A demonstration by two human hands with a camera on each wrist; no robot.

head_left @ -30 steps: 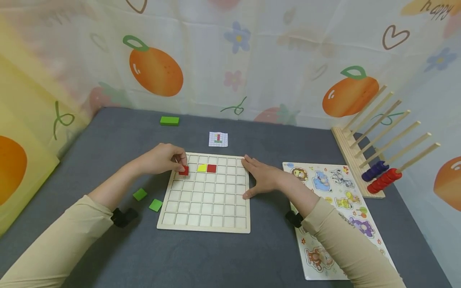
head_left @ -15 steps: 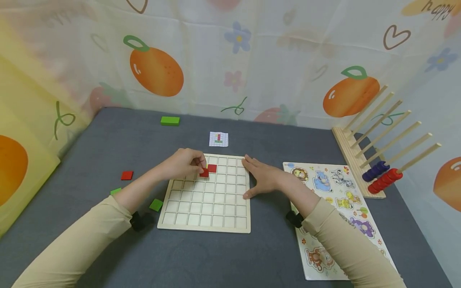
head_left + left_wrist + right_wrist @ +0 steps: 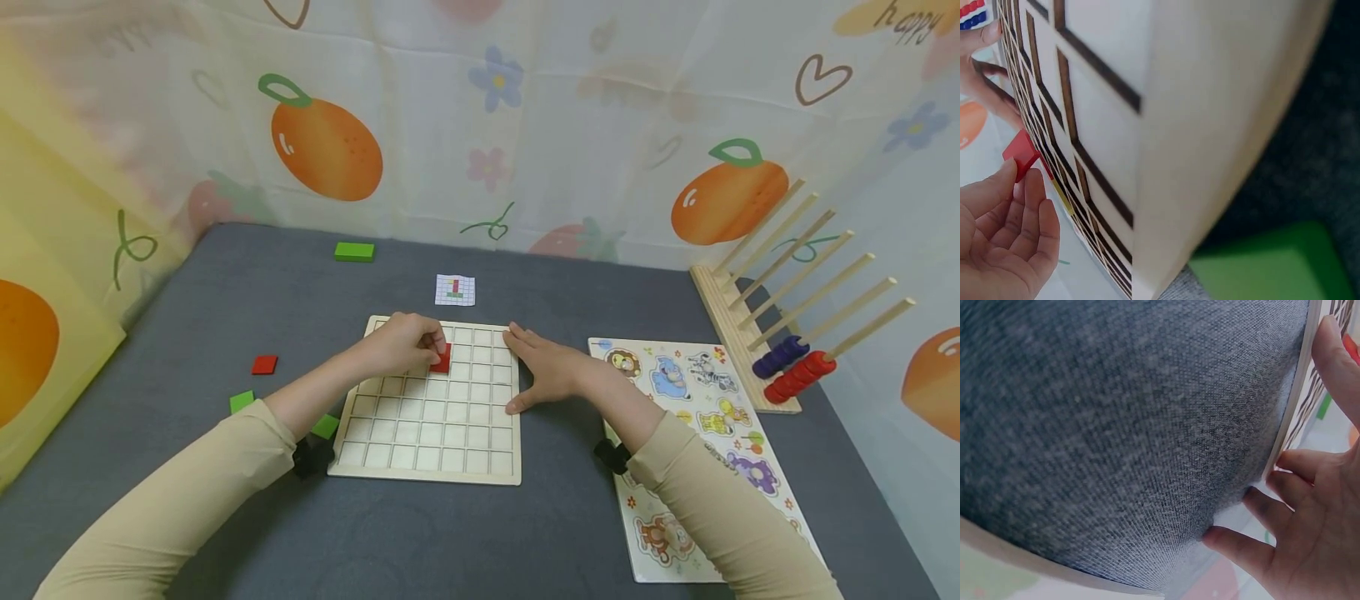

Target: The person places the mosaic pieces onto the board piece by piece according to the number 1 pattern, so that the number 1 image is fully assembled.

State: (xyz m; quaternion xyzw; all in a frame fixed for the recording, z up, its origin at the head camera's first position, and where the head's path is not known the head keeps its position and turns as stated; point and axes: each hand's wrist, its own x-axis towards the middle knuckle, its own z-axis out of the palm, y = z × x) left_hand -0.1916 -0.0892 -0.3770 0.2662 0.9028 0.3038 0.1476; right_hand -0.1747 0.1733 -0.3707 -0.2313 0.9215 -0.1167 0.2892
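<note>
My left hand point(image 3: 405, 343) pinches a red square tile point(image 3: 1020, 153) between thumb and index finger, over the upper middle of a pale wooden grid board point(image 3: 431, 437). In the left wrist view the tile is tilted just above the grid. A yellow tile point(image 3: 1062, 197) lies in the board there, with another red tile beside it; in the head view my left hand hides the yellow one. My right hand point(image 3: 551, 367) rests against the board's right edge, fingers and thumb spread and touching it.
Left of the board lie a red tile point(image 3: 265, 365) and two green tiles point(image 3: 242, 401). A green block point(image 3: 354, 252) and a small pattern card point(image 3: 455, 290) are behind. An animal puzzle board point(image 3: 667, 533) and a pegged bead stand point(image 3: 750, 350) occupy the right.
My left hand has moved right across the board from its upper left corner, carrying the red tile toward the red tile in the grid. My right hand has stayed in place.
</note>
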